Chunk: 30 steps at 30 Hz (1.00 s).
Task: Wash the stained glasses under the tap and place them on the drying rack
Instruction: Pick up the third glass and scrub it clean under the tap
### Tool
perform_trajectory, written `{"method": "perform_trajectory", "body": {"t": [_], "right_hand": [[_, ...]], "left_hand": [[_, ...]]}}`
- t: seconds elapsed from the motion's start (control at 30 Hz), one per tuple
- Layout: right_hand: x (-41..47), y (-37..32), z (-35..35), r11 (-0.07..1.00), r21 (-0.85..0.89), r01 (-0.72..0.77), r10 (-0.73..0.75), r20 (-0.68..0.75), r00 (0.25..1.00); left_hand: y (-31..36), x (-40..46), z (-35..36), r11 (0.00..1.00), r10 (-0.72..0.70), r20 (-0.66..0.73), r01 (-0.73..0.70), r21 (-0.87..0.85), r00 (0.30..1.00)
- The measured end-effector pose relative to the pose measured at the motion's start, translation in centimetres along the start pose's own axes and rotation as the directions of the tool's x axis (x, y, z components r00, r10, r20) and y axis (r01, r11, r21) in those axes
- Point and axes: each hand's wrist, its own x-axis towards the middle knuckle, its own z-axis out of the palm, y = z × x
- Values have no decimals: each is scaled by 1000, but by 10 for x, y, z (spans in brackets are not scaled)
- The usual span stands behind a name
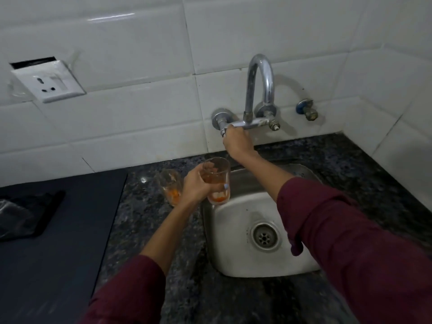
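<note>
My left hand point(195, 187) grips a clear glass point(217, 181) with an orange stain at its bottom, held upright over the left rim of the steel sink point(233, 260). A second stained glass point(170, 185) stands on the dark granite counter just left of it. My right hand point(237, 141) is closed on the left handle of the chrome wall tap point(259, 90). The spout curves above the sink. No water stream is visible.
A drain point(264, 235) sits in the sink's middle. A dark mat point(58, 230) covers the counter at left, with a black object point(28, 213) on it. A wall socket point(48, 81) is at upper left. A small valve point(308, 109) juts from the tiles right of the tap.
</note>
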Motion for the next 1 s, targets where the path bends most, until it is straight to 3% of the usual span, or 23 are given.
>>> {"method": "perform_trajectory", "body": {"t": [0.33, 0.43, 0.57, 0.7, 0.77, 0.87, 1.0], "right_hand": [[-2, 1, 3, 994, -70, 89, -88, 22, 996], [-25, 10, -4, 996, 89, 13, -19, 65, 998], [-77, 41, -15, 964, 198, 176, -180, 4, 984], [-110, 76, -26, 952, 134, 275, -298, 206, 932], [-113, 89, -28, 964, 73, 255, -265, 280, 923], [-113, 96, -33, 990, 101, 102, -123, 219, 968], [-106, 88, -33, 907, 382, -175, 158, 77, 984]], "left_hand": [[-22, -1, -1, 1000, -13, 43, 14, -23, 999], [-23, 2, 8, 998, 4, 91, 2, -62, 996], [-20, 5, 30, 995, 48, 152, -33, -97, 987], [-16, 12, 61, 991, 121, 249, -101, -88, 961], [-12, 18, 75, 990, 136, 316, -116, -84, 939], [-15, 23, 87, 985, 97, 336, -42, -166, 937], [-29, 13, 98, 892, -28, 227, 127, -434, 973]]}}
